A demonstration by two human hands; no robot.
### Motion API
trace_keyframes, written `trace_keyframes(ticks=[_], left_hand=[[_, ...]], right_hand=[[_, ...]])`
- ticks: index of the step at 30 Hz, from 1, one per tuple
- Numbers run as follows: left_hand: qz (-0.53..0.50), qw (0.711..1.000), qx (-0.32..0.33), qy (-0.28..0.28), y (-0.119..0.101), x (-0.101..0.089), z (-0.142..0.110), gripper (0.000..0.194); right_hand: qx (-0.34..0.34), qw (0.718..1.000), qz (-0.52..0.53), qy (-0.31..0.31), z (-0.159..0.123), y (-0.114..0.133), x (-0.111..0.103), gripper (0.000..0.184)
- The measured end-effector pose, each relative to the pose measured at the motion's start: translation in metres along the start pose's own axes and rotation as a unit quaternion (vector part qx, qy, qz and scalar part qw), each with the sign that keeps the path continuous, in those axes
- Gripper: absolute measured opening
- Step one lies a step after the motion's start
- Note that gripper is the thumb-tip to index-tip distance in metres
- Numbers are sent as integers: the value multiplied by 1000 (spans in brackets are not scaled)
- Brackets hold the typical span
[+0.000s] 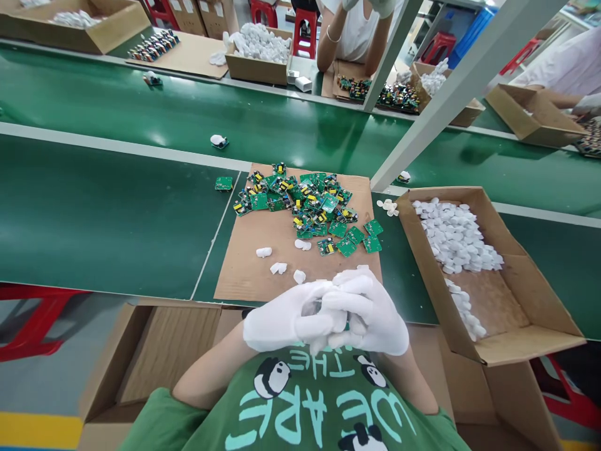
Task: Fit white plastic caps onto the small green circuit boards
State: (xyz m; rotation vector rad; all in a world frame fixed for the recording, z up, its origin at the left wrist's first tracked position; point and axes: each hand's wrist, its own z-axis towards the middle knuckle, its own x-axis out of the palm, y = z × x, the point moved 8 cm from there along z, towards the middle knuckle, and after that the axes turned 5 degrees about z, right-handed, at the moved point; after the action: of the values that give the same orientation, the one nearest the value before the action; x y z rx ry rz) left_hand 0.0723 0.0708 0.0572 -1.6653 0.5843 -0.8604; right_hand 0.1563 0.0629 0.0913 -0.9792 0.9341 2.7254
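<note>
My left hand [295,317] and my right hand [369,313], both in white gloves, meet in front of my chest at the table's near edge. Their fingers are curled and pressed together. Whatever lies between them is hidden; a sliver of green shows there, which may be a circuit board or my shirt. Just beyond the hands, several small white plastic pieces [278,268] lie on a flat cardboard sheet [244,269]. Farther back on the sheet is a heap of green circuit boards [310,203] with yellow and black components.
An open cardboard box [511,294] of white round pieces stands at the right. A white post [451,100] rises behind the sheet. On the green conveyor belt [141,125] sit boards with white parts [219,141]. Across it, a gloved person [354,31] works among boxes.
</note>
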Motion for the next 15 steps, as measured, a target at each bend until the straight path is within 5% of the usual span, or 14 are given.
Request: trace_keyframes(ticks=[12, 15], left_hand=[[-197, 980, -18, -24, 20, 3, 1, 45], [-226, 973, -41, -38, 26, 6, 2, 42]], right_hand=[[25, 997, -9, -71, -2, 6, -10, 44], [-5, 996, -19, -85, -3, 10, -12, 28]])
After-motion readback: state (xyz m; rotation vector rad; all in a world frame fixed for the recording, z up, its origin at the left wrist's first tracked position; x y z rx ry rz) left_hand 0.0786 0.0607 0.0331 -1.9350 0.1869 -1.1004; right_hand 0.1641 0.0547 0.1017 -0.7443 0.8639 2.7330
